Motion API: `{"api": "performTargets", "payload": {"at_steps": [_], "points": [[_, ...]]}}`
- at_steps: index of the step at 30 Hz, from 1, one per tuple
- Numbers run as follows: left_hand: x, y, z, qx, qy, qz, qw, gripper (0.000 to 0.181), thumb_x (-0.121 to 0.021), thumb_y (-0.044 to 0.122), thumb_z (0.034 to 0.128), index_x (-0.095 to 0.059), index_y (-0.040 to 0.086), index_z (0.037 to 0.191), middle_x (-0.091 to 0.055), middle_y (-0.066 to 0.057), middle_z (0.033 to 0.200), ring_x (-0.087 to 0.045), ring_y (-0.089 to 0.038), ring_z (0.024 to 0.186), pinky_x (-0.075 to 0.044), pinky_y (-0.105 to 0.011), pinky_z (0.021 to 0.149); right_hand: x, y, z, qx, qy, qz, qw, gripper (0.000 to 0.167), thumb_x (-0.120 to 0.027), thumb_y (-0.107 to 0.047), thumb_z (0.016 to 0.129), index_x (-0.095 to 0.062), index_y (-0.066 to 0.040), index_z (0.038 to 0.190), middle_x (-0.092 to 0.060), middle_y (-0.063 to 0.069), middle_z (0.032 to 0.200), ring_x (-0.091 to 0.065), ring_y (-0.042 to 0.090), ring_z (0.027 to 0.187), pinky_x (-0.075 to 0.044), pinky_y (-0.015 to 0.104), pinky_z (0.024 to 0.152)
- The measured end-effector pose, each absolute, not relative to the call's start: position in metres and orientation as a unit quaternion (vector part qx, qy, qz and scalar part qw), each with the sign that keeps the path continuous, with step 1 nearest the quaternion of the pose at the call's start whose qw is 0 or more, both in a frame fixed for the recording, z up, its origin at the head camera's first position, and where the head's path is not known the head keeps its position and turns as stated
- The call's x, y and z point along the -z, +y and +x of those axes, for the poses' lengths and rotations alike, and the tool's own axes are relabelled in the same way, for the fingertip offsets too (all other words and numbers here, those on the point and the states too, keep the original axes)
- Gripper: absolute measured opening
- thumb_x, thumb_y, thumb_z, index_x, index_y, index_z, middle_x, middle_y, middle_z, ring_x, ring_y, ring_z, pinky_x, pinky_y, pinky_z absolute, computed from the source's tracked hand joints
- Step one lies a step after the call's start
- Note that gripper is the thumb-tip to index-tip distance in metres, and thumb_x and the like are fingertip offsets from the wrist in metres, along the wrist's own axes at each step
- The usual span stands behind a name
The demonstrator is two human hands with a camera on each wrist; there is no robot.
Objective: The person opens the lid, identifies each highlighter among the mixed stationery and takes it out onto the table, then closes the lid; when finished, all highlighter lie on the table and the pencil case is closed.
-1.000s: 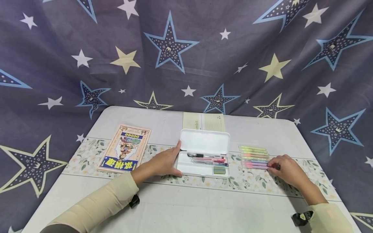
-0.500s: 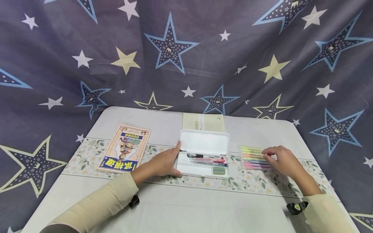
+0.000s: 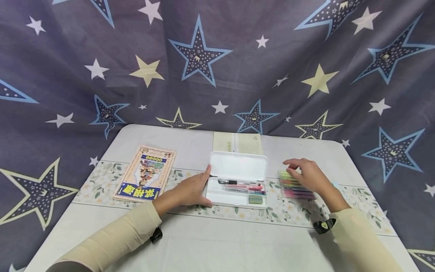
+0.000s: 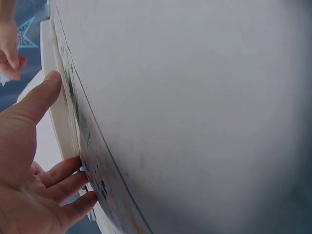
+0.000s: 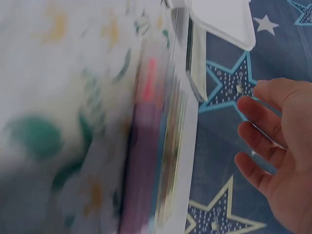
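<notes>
A white pencil case [image 3: 224, 198] lies with its lid [image 3: 239, 165] folded back; its tray holds several pens [image 3: 242, 186] and a green eraser [image 3: 255, 199]. My left hand [image 3: 188, 189] rests against the case's left end, thumb by the front corner and index finger by the hinge. In the left wrist view, the thumb [image 4: 41, 97] lies along the case's side. My right hand [image 3: 307, 174] hovers over the highlighters [image 3: 295, 194], which lie in a row in a clear sleeve. In the right wrist view, its fingers [image 5: 261, 139] are loosely bent, with nothing between them.
On the left lies a comic-style book [image 3: 145, 173]. A pale green notebook [image 3: 238, 141] sits behind the case, partly covered by the lid. A floral strip [image 3: 234, 214] crosses the white table [image 3: 234, 245]. Behind hangs a star-patterned curtain [image 3: 234, 90].
My right hand has left the right end of the highlighters and moved left and toward the back, above them. My left hand and the pencil case have stayed put.
</notes>
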State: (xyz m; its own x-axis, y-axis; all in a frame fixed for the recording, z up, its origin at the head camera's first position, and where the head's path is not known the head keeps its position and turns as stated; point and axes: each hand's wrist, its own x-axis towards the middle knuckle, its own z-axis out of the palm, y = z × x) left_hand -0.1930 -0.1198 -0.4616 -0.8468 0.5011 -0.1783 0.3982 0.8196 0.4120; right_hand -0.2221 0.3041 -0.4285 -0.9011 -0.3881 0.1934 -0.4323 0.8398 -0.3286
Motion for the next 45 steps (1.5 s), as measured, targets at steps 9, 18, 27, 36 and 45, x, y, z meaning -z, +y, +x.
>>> {"api": "performTargets", "payload": {"at_steps": [9, 18, 27, 36, 45], "points": [[0.464, -0.12, -0.193, -0.181, 0.944, 0.242, 0.136, 0.139, -0.087, 0.061, 0.0716, 0.0, 0.005, 0.164, -0.037, -0.019, 0.163, -0.043, -0.033, 0.147, -0.04, -0.045, 0.119, 0.436, 0.277, -0.243, -0.218, -0.949, 0.223, 0.049, 0.033, -0.064, -0.017, 0.101, -0.068, -0.007, 0.132, -0.075, 0.005, 0.095, -0.065, 0.019, 0.083, -0.049, 0.035, 0.068], [0.462, -0.119, -0.193, -0.185, 0.944, 0.237, 0.136, 0.139, -0.087, 0.06, 0.0712, 0.0, 0.005, 0.164, -0.037, -0.019, 0.163, -0.043, -0.033, 0.147, -0.039, -0.045, 0.12, 0.441, 0.258, -0.253, -0.245, -0.947, 0.203, 0.038, 0.035, -0.06, -0.02, 0.103, -0.066, -0.009, 0.136, -0.077, 0.01, 0.099, -0.064, 0.021, 0.082, -0.048, 0.033, 0.064], [0.463, -0.12, -0.194, -0.183, 0.944, 0.237, 0.138, 0.139, -0.086, 0.061, 0.0722, 0.003, 0.006, 0.164, -0.035, -0.019, 0.164, -0.042, -0.033, 0.148, -0.038, -0.045, 0.12, 0.443, 0.249, -0.256, -0.263, -0.944, 0.194, 0.043, 0.03, -0.058, -0.016, 0.104, -0.07, -0.008, 0.131, -0.078, 0.013, 0.107, -0.07, 0.024, 0.085, -0.056, 0.039, 0.071], [0.465, -0.12, -0.193, -0.196, 0.941, 0.238, 0.136, 0.139, -0.086, 0.06, 0.073, 0.004, 0.005, 0.164, -0.036, -0.019, 0.163, -0.042, -0.033, 0.148, -0.039, -0.045, 0.12, 0.44, 0.248, -0.252, -0.263, -0.941, 0.207, 0.052, 0.028, -0.06, -0.016, 0.103, -0.071, -0.006, 0.128, -0.077, 0.014, 0.107, -0.069, 0.023, 0.083, -0.057, 0.04, 0.073], [0.467, -0.12, -0.192, -0.222, 0.938, 0.237, 0.124, 0.141, -0.089, 0.056, 0.0711, 0.002, -0.002, 0.163, -0.054, -0.013, 0.15, -0.052, -0.029, 0.14, -0.044, -0.045, 0.115, 0.441, 0.25, -0.247, -0.266, -0.936, 0.219, 0.075, 0.026, -0.062, -0.016, 0.103, -0.072, -0.007, 0.125, -0.078, 0.012, 0.105, -0.07, 0.023, 0.083, -0.059, 0.043, 0.075]]}}
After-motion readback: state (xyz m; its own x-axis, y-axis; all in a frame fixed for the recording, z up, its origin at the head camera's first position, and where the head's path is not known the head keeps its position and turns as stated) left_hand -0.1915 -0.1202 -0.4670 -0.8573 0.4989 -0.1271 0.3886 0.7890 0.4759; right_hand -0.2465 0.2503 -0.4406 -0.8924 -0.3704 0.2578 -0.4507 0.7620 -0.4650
